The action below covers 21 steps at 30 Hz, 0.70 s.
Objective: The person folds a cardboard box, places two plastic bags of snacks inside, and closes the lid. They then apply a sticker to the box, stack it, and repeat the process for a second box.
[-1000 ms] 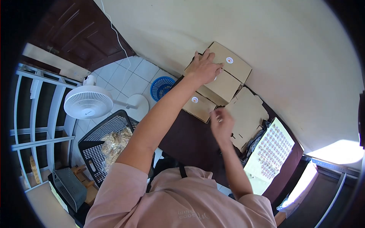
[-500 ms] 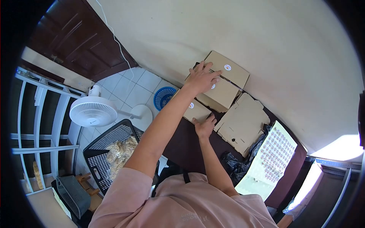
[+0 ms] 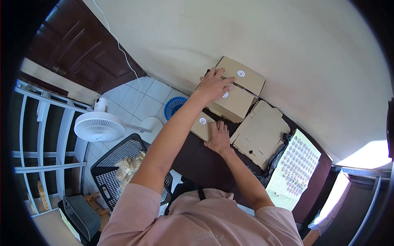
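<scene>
My left hand [image 3: 213, 85] lies with spread fingers over the left side of a closed cardboard box [image 3: 234, 102] with a round sticker. Its fingertips reach the edge of a second stickered cardboard box [image 3: 248, 80] behind, against the wall. Nearer to me, a smaller-looking cardboard box [image 3: 201, 126] with a sticker sits on the dark tabletop. My right hand [image 3: 219, 138] grips that box's right end, fingers over the top and thumb along the near edge. My left forearm covers part of its left side.
Flattened cardboard [image 3: 260, 133] lies right of the boxes, beside black plastic and a sticker sheet [image 3: 294, 168]. To the left stand a blue basket [image 3: 174, 105], a white fan [image 3: 99, 126] and a black crate [image 3: 119, 151] holding bagged goods. A wall rises behind the table.
My right hand has closed around the end of the near box, which has shifted slightly toward me. My left hand keeps its place on the box behind. The view has moved slightly.
</scene>
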Each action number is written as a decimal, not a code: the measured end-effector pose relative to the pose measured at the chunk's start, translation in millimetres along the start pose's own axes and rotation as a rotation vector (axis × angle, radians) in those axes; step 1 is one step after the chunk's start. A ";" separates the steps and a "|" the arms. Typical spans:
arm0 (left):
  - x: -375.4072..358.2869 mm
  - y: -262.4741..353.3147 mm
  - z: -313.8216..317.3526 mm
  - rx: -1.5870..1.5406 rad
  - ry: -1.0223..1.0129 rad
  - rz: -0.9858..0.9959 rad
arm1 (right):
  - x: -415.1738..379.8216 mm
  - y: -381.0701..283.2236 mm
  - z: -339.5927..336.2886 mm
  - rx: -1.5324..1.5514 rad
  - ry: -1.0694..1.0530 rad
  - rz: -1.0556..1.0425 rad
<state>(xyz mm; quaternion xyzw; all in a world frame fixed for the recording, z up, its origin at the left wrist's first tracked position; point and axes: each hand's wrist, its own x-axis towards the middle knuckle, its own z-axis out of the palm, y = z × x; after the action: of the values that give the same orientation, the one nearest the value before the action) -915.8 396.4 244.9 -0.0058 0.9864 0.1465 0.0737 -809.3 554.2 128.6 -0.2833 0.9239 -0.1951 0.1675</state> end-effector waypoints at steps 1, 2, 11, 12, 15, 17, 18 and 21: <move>1.1 -1.6 1.1 0.000 -0.011 0.012 | -9.4 -1.6 -8.0 0.037 -0.007 -0.023; 2.5 -3.4 2.2 -0.002 -0.010 0.015 | -18.7 -3.0 -16.7 0.075 -0.014 -0.044; 5.8 -21.5 -7.0 -0.026 -0.042 0.168 | -91.7 53.5 -212.8 0.642 -0.093 -0.350; 3.9 -19.9 -13.0 0.007 -0.052 0.177 | -84.5 63.7 -229.0 0.560 0.041 -0.346; 6.4 -21.5 -9.4 0.028 -0.053 0.200 | -38.5 66.9 -260.5 0.319 0.372 -0.250; 7.9 -24.4 -3.0 -0.048 0.002 0.202 | 5.2 70.1 -257.1 0.184 0.466 -0.207; 7.8 -27.4 1.2 -0.038 0.008 0.208 | 23.1 73.2 -250.0 0.186 0.479 -0.209; 13.0 -53.8 26.0 -0.117 0.157 0.373 | 64.2 83.8 -218.0 0.062 0.487 -0.238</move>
<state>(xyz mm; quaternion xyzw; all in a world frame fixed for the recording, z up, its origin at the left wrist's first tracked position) -923.2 352.5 202.9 0.1610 0.9630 0.2136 -0.0320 -989.5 638.3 266.8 -0.3291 0.8908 -0.3041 -0.0753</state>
